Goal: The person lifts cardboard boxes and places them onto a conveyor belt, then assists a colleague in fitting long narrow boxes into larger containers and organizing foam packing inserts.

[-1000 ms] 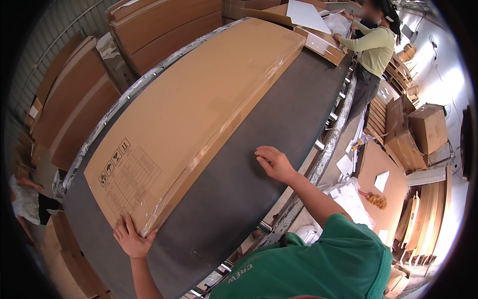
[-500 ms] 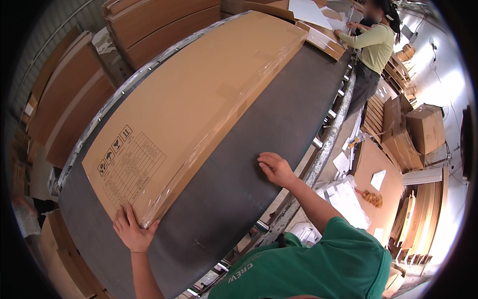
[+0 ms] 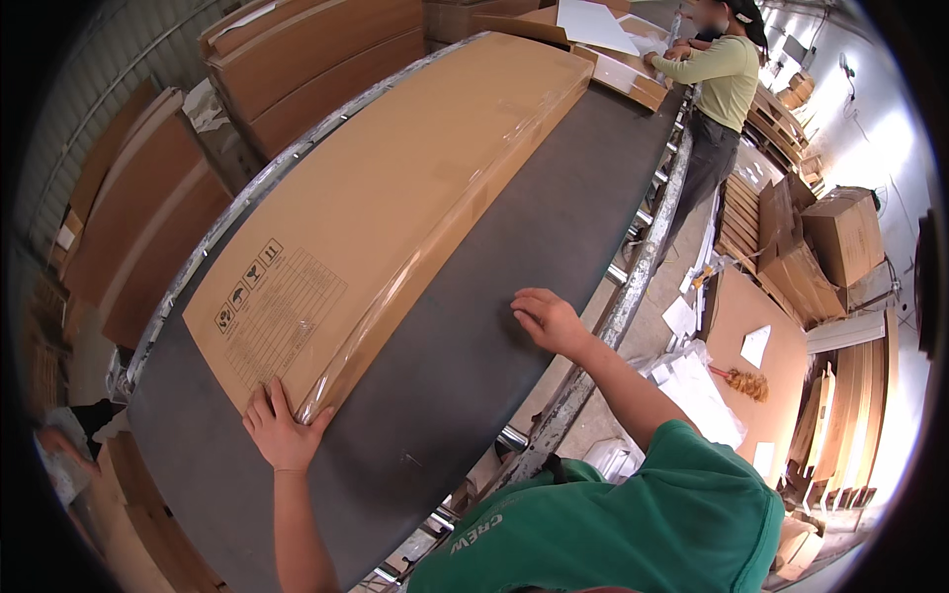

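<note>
A long, flat brown cardboard box (image 3: pixel 395 188) lies lengthwise on a dark work surface (image 3: pixel 474 296), shiny clear tape along its right edge and black printed handling symbols near its close end. My left hand (image 3: pixel 285 432) rests on that close end at the right corner, fingers spread over the top and thumb by the taped edge. Away from the box, my right hand (image 3: pixel 549 323) is over the dark surface to the right. Its fingers are slightly bent, the thumb stands apart, and nothing shows in it.
A co-worker (image 3: pixel 727 79) stands at the far right, hands at an opened carton (image 3: pixel 623 74). A metal rail with rollers (image 3: pixel 633 287) borders the surface. Stacked brown panels (image 3: pixel 306 74) stand at the left. Cartons (image 3: pixel 840 232) and a feather duster (image 3: pixel 746 383) are on the right. Another person's hand (image 3: pixel 64 445) shows far left.
The view has shifted slightly, so box and surface sit differently in the picture. My left hand stays on the same box corner, and my right hand remains over the dark surface.
</note>
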Demonstrator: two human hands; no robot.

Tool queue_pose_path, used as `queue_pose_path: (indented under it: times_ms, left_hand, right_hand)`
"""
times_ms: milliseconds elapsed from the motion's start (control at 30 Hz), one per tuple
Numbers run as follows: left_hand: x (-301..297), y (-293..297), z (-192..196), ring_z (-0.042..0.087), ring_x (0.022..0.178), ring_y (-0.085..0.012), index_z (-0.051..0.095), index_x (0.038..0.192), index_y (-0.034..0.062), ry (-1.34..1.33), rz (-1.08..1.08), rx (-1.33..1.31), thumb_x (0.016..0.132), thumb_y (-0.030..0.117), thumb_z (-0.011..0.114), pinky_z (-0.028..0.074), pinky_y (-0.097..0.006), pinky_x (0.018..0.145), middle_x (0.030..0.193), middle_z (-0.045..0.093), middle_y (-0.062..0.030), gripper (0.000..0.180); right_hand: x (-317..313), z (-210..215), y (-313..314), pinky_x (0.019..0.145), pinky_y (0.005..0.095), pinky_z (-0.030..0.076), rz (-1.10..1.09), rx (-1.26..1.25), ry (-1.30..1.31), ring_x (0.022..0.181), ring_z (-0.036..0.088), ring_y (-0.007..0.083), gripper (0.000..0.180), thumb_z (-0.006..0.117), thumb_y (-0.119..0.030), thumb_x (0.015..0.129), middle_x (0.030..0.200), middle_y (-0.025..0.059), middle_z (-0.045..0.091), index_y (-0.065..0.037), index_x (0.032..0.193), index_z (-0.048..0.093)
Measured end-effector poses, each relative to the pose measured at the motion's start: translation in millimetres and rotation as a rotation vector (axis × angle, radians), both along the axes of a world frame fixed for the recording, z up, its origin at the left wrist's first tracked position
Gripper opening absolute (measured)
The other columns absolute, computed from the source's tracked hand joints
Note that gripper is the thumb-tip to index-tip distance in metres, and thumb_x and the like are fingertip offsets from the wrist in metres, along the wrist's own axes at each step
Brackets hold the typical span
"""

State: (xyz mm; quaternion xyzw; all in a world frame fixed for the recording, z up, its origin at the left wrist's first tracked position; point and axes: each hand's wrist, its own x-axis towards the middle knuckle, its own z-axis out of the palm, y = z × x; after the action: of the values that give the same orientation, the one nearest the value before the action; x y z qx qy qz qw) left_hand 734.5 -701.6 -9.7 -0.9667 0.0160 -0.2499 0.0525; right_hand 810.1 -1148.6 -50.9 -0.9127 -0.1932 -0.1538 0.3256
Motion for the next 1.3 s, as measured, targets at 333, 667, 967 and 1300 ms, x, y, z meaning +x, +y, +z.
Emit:
queue_pose_path:
  times_ms: [333, 667, 967, 1300]
  left_hand:
    - [13.5, -19.5, 1.9, 0.044, 0.118, -0.0358, 0.045, 0.132, 0.0053, 0.058, 0.028, -0.056, 0.063, 0.059, 0.073, 0.03, -0.05, 0.102, 0.126, 0.048, -0.021, 0.092]
    - [23.0, -44.7, 17.6, 0.044, 0.112, -0.0337, 0.045, 0.129, 0.004, 0.126, 0.012, -0.113, 0.064, 0.054, 0.074, 0.031, -0.046, 0.097, 0.116, 0.049, -0.0188, 0.087]
    - [32.4, -64.7, 14.6, 0.046, 0.112, -0.0326, 0.042, 0.134, 0.0022, 0.175, 0.006, -0.127, 0.068, 0.053, 0.073, 0.032, -0.045, 0.097, 0.12, 0.049, -0.0194, 0.089]
    - [45.7, -71.8, 19.9, 0.039, 0.121, -0.0319, 0.034, 0.138, 0.0044, 0.283, -0.023, -0.046, 0.065, 0.044, 0.079, 0.029, -0.045, 0.101, 0.126, 0.043, -0.0188, 0.095]
  right_hand:
    - [-79.4, 46.5, -39.6, 0.083, 0.0391, 0.051, -0.139, -0.019, -0.098, 0.097, 0.062, 0.0333, 0.015, 0.063, -0.009, 0.083, 0.107, 0.0146, 0.063, -0.003, 0.096, 0.065]
    - [-193.0, 54.8, -74.4, 0.081, 0.039, 0.051, -0.368, 0.024, 0.016, 0.094, 0.062, 0.0347, 0.012, 0.065, -0.007, 0.081, 0.104, 0.0158, 0.064, -0.003, 0.093, 0.067]
    - [-301.6, 36.9, -119.8, 0.083, 0.0386, 0.051, -0.538, -0.174, 0.2, 0.096, 0.063, 0.0338, 0.013, 0.065, -0.009, 0.08, 0.105, 0.0158, 0.065, -0.004, 0.092, 0.068]
    - [-327.3, 1.5, -117.7, 0.07, 0.0355, 0.054, -0.457, -0.242, 0.163, 0.084, 0.065, 0.0309, 0.014, 0.065, -0.008, 0.08, 0.104, 0.0156, 0.065, -0.003, 0.093, 0.068]
